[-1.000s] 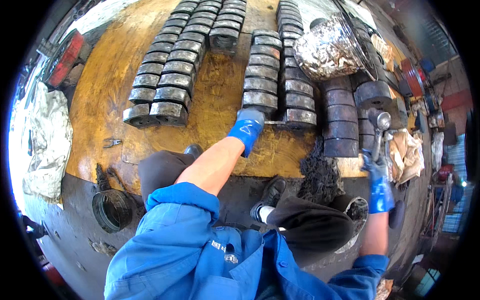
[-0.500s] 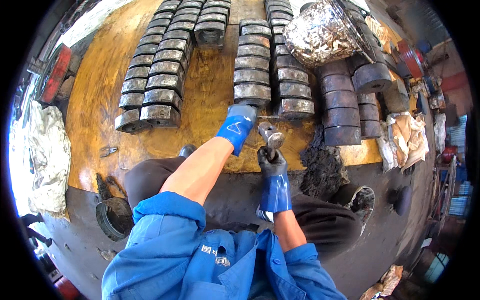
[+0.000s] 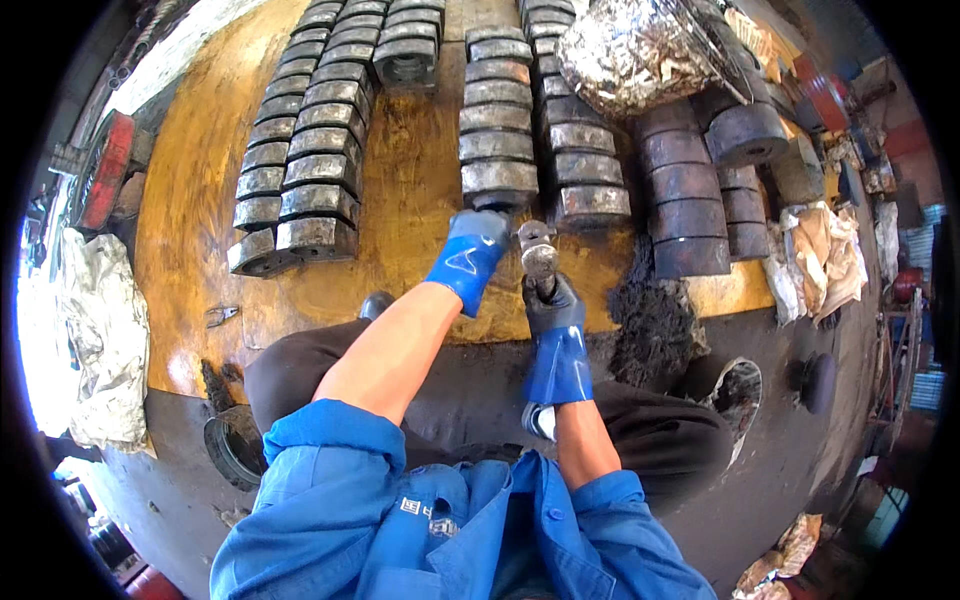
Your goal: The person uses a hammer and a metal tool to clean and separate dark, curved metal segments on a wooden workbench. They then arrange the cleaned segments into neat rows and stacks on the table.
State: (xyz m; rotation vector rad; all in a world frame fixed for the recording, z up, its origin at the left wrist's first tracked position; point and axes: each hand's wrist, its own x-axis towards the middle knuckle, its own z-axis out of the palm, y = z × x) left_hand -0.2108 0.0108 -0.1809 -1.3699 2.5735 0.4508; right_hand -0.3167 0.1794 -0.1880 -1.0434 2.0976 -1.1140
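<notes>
My right hand [image 3: 554,305], in a blue-cuffed, dark-stained glove, is closed round the short handle of a hammer. The worn metal hammer head [image 3: 538,250] points up and away from me, just right of my left hand. My left hand [image 3: 478,238], gloved the same way, is at the near end of the middle row of metal blocks [image 3: 499,183], against or close to the nearest block. Its fingers look curled, but their tips and anything in them are hidden behind the glove.
More block rows [image 3: 318,238] stand left on the oily yellow board [image 3: 400,180]. Dark cylinders [image 3: 690,215] and a grimy bucket [image 3: 635,60] are at right. Pliers [image 3: 221,315] lie at left, dark matted fibre [image 3: 650,320] near my right knee, and a metal ring [image 3: 235,446] by my left leg.
The hammer head has moved up and slightly left, closer to my left hand, and has tilted. My left hand stays at the row's near end. The whole view has shifted a little.
</notes>
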